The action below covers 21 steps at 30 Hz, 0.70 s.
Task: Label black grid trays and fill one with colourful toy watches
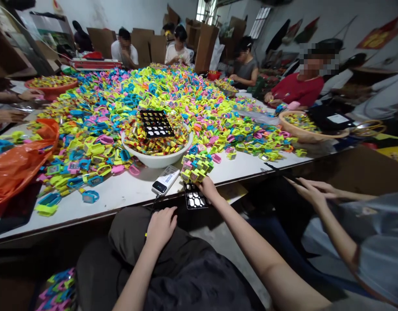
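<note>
My left hand (162, 224) lies palm down on my dark trouser leg, fingers loosely stretched and nothing held. My right hand (208, 190) is at the table's front edge, against a tight bunch of yellow-green toy watches (196, 167). It appears to grip the bunch from below, though most of its fingers are hidden. Under that hand, a black tray with round cut-outs (195, 199) juts past the edge. To the left lies a white power bank (166, 179) with a cable plugged in. Behind it stands a white bowl (156, 161) of small yellow-and-red pieces, another black tray (156, 124) on top.
A large heap of colourful toy watches (147, 86) covers much of the table (121, 194). An orange plastic bag (20, 164) is at the left. A peach basin (315, 134) stands at the right. A co-worker's hands (310, 190) are beside me; other people sit around the table.
</note>
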### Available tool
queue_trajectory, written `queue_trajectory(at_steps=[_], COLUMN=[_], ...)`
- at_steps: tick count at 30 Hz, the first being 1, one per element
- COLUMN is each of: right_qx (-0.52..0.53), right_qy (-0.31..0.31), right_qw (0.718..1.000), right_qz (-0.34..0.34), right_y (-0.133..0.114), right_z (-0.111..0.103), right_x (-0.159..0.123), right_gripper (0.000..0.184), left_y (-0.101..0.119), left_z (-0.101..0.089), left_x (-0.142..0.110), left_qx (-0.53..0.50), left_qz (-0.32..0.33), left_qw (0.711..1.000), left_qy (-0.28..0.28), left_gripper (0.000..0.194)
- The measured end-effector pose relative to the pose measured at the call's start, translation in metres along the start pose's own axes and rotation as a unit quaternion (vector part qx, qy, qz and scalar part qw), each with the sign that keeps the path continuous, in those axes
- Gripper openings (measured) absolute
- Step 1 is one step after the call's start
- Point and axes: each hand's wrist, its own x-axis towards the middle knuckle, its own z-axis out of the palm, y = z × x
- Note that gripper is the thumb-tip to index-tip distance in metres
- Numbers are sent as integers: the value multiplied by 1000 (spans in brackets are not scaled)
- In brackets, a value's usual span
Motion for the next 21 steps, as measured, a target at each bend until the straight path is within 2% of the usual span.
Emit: queue_trajectory(at_steps=[2, 3, 5, 8, 10, 13, 17, 21], right_qx=[-6, -10, -18, -32, -41, -45, -40, -36], right_qy=[2, 3, 5, 8, 12, 20, 32, 31], right_qw=[1000, 1000, 1000, 999, 998, 997, 996, 996], right_qz=[7, 10, 15, 28, 42, 56, 68, 73], right_y=[-2, -2, -4, -7, -12, -21, -29, -31], right_z=[-1, -2, -2, 3, 9, 18, 24, 24], right_x=[0, 0, -1, -2, -2, -2, -2, -4], right_gripper=[17, 18, 18, 18, 18, 17, 15, 16], left_y=[3, 5, 10, 15, 16, 13, 13, 23], left_z=[2, 2, -2, -16, -25, -28, -22, -25], left_x=[10, 15, 27, 45, 58, 75, 92, 105], left_qx=[-89, -130, -179, -155, -110, -63, -32, 24], left_qz=[-38, -56, -66, 5, 70, 116, 109, 166], left_qw=[995, 990, 977, 950, 935, 923, 911, 916], left_qy=[-4, 13, 99, 273, 330, 363, 397, 364], left_gripper=[32, 30, 26, 26, 31, 41, 50, 45])
